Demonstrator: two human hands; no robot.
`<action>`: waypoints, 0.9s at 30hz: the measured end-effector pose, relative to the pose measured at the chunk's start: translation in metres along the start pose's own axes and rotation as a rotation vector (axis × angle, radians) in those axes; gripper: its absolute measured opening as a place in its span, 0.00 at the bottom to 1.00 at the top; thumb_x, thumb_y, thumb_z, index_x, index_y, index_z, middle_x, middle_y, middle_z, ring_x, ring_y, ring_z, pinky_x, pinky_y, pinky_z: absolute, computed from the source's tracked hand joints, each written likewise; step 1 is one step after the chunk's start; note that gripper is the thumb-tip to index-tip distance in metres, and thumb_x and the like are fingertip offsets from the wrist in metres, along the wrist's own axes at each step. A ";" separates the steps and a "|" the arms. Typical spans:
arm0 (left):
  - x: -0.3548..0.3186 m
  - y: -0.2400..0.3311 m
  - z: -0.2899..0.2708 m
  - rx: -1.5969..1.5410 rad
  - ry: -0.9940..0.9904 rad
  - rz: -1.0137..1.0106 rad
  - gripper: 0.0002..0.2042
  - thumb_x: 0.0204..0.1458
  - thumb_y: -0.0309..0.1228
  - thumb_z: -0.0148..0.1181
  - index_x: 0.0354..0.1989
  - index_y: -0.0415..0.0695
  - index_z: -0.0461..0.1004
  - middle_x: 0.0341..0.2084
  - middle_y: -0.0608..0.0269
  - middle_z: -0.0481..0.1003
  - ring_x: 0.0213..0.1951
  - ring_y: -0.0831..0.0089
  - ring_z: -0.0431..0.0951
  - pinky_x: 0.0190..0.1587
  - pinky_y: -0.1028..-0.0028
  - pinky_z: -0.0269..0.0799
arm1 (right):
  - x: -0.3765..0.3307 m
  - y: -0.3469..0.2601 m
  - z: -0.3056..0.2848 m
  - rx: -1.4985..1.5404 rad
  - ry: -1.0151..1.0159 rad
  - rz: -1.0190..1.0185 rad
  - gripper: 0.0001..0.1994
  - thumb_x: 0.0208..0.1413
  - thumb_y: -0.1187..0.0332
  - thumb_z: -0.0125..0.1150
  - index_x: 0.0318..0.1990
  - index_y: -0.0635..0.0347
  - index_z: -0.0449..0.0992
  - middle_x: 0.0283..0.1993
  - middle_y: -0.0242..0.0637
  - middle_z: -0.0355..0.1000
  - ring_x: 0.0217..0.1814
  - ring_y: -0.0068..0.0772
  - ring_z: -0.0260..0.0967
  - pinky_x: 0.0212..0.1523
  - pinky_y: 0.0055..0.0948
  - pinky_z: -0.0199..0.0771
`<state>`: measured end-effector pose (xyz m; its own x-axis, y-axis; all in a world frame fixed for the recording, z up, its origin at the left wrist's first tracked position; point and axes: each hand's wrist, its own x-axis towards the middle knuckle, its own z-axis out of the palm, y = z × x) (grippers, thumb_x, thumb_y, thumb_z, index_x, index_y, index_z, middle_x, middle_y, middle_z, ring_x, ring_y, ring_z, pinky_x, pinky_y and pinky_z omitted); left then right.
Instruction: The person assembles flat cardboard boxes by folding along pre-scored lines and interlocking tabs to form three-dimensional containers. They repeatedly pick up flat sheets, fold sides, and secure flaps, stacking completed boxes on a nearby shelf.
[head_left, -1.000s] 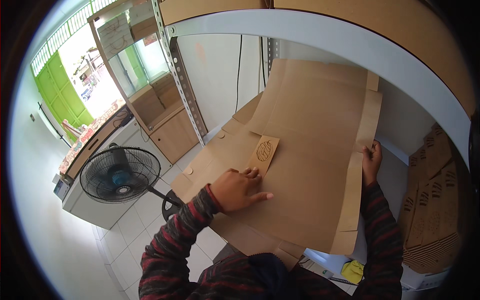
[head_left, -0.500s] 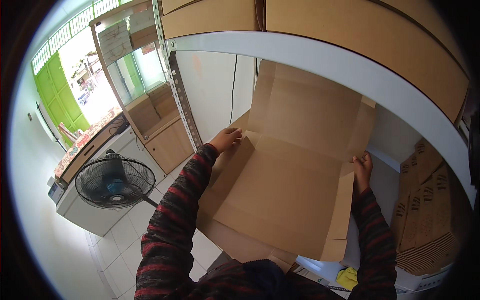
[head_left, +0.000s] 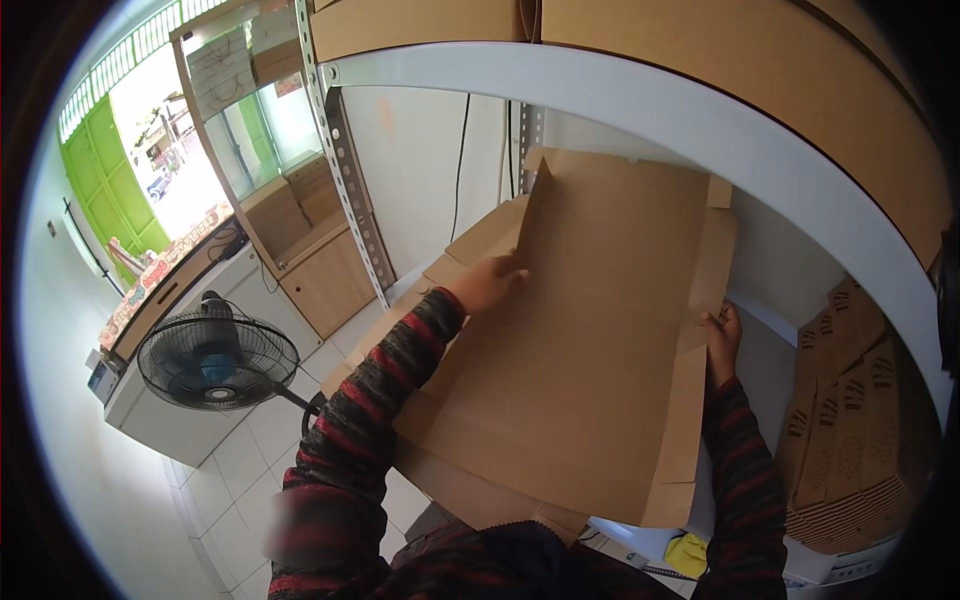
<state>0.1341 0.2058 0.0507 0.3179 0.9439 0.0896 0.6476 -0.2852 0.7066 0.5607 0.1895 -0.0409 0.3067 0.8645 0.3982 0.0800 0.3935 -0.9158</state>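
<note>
One unfolded cardboard box [head_left: 580, 370] lay on the worktop [head_left: 768, 365], its long axis running from the near edge backward, far end leaning right. More cardboard [head_left: 475, 480] showed underneath. Two hands touched it: left [head_left: 492, 283] at the left flap, right [head_left: 724, 335] at the right edge; fingertips partly hidden, grip impossible to tell.

The cardboard sheet [head_left: 590, 370] is plain brown. The sleeves [head_left: 370, 390] beside it are charcoal-black, banded with dull red stripes. Left of the sheet are a black fan [head_left: 217, 360] with a blue-tinged centre, white floor tiles [head_left: 225, 505] crossed by grey lines, a pale-wood cabinet [head_left: 325, 288] and, farther off, a bright green gate [head_left: 105, 180]. Right of it, brown cartons [head_left: 845, 430] carry black printed marks. Below its near edge is a yellow cloth [head_left: 688, 552]; above, a bluish-white shelf beam [head_left: 600, 82].
</note>
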 end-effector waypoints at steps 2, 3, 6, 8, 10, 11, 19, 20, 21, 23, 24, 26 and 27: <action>0.002 0.001 0.016 0.216 0.022 0.213 0.32 0.62 0.47 0.48 0.62 0.28 0.58 0.55 0.42 0.70 0.58 0.57 0.70 0.57 0.61 0.67 | 0.001 0.002 0.002 0.017 0.004 -0.031 0.11 0.56 0.77 0.57 0.46 0.66 0.68 0.41 0.37 0.74 0.41 0.23 0.72 0.45 0.23 0.70; 0.004 0.009 0.023 0.260 -0.040 0.143 0.33 0.61 0.47 0.48 0.63 0.27 0.56 0.56 0.39 0.68 0.59 0.54 0.68 0.58 0.61 0.66 | 0.001 0.002 -0.001 0.022 -0.007 -0.023 0.10 0.56 0.77 0.57 0.46 0.66 0.68 0.41 0.36 0.74 0.41 0.23 0.72 0.45 0.23 0.70; 0.000 0.036 0.041 0.453 -0.155 -0.003 0.36 0.60 0.48 0.48 0.65 0.27 0.51 0.59 0.32 0.62 0.63 0.48 0.63 0.62 0.61 0.62 | 0.002 0.003 -0.003 0.042 -0.031 -0.004 0.10 0.57 0.78 0.57 0.45 0.65 0.68 0.41 0.35 0.75 0.41 0.22 0.72 0.45 0.23 0.70; -0.005 0.043 0.057 0.651 -0.150 -0.001 0.37 0.59 0.50 0.47 0.66 0.28 0.50 0.60 0.29 0.59 0.64 0.45 0.60 0.63 0.61 0.61 | 0.002 0.003 -0.003 0.047 -0.024 0.005 0.10 0.57 0.78 0.56 0.45 0.65 0.68 0.41 0.35 0.75 0.41 0.22 0.72 0.44 0.22 0.70; -0.014 0.041 0.075 0.752 -0.028 -0.002 0.37 0.59 0.50 0.47 0.65 0.28 0.52 0.61 0.29 0.58 0.64 0.42 0.60 0.63 0.60 0.61 | 0.002 0.003 0.002 0.069 -0.028 0.010 0.09 0.57 0.78 0.56 0.45 0.65 0.68 0.41 0.35 0.75 0.41 0.21 0.72 0.44 0.22 0.70; -0.015 0.039 0.081 0.801 0.032 0.002 0.36 0.59 0.50 0.46 0.64 0.28 0.53 0.61 0.28 0.57 0.63 0.41 0.59 0.63 0.59 0.61 | 0.001 0.002 0.002 0.077 -0.026 0.012 0.09 0.57 0.78 0.56 0.45 0.65 0.68 0.40 0.35 0.75 0.41 0.21 0.72 0.44 0.22 0.70; 0.009 0.039 0.031 0.318 0.035 -0.069 0.30 0.58 0.49 0.51 0.55 0.31 0.67 0.52 0.35 0.69 0.56 0.48 0.70 0.56 0.63 0.67 | 0.000 0.000 -0.004 0.040 0.000 0.055 0.09 0.57 0.77 0.58 0.45 0.65 0.68 0.40 0.36 0.74 0.40 0.23 0.72 0.43 0.23 0.70; 0.013 0.039 0.017 0.180 0.078 -0.110 0.28 0.57 0.48 0.52 0.53 0.31 0.69 0.49 0.37 0.72 0.53 0.49 0.72 0.55 0.64 0.68 | -0.001 -0.001 -0.005 0.039 0.007 0.058 0.09 0.57 0.77 0.58 0.45 0.65 0.68 0.40 0.36 0.74 0.40 0.23 0.72 0.43 0.23 0.70; 0.016 0.033 0.007 0.123 0.248 -0.117 0.28 0.57 0.48 0.53 0.50 0.30 0.70 0.47 0.38 0.74 0.51 0.51 0.74 0.53 0.62 0.69 | 0.000 -0.002 -0.002 0.047 0.006 0.058 0.09 0.57 0.77 0.58 0.45 0.65 0.68 0.40 0.36 0.74 0.40 0.23 0.72 0.43 0.23 0.70; 0.034 0.002 -0.006 0.000 0.461 -0.120 0.26 0.57 0.48 0.54 0.49 0.32 0.72 0.44 0.43 0.76 0.48 0.55 0.76 0.50 0.62 0.70 | -0.001 -0.005 0.001 0.054 0.004 0.057 0.10 0.56 0.77 0.58 0.45 0.65 0.68 0.40 0.36 0.74 0.40 0.24 0.72 0.43 0.23 0.71; 0.046 -0.027 -0.015 -0.055 0.516 -0.129 0.26 0.58 0.48 0.53 0.50 0.35 0.72 0.45 0.46 0.76 0.48 0.57 0.76 0.50 0.64 0.70 | 0.001 -0.004 0.007 0.069 -0.020 0.040 0.10 0.56 0.77 0.58 0.45 0.65 0.68 0.40 0.36 0.74 0.41 0.24 0.72 0.43 0.24 0.71; 0.059 -0.055 -0.019 -0.244 0.469 -0.132 0.28 0.61 0.54 0.45 0.58 0.42 0.69 0.49 0.52 0.75 0.50 0.64 0.73 0.49 0.65 0.69 | 0.003 0.003 0.010 0.085 -0.041 0.006 0.10 0.56 0.77 0.58 0.45 0.65 0.68 0.41 0.36 0.74 0.41 0.24 0.72 0.43 0.24 0.71; 0.061 -0.049 -0.015 -0.337 0.350 -0.087 0.30 0.61 0.55 0.43 0.60 0.42 0.67 0.51 0.52 0.73 0.52 0.64 0.73 0.51 0.65 0.68 | 0.002 0.004 0.007 0.078 -0.041 0.011 0.11 0.55 0.77 0.58 0.45 0.65 0.68 0.41 0.36 0.74 0.41 0.24 0.72 0.44 0.24 0.71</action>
<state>0.1110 0.2798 0.0317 -0.0167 0.9775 0.2101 0.3834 -0.1878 0.9043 0.5555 0.1950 -0.0430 0.2684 0.8804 0.3909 0.0021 0.4053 -0.9142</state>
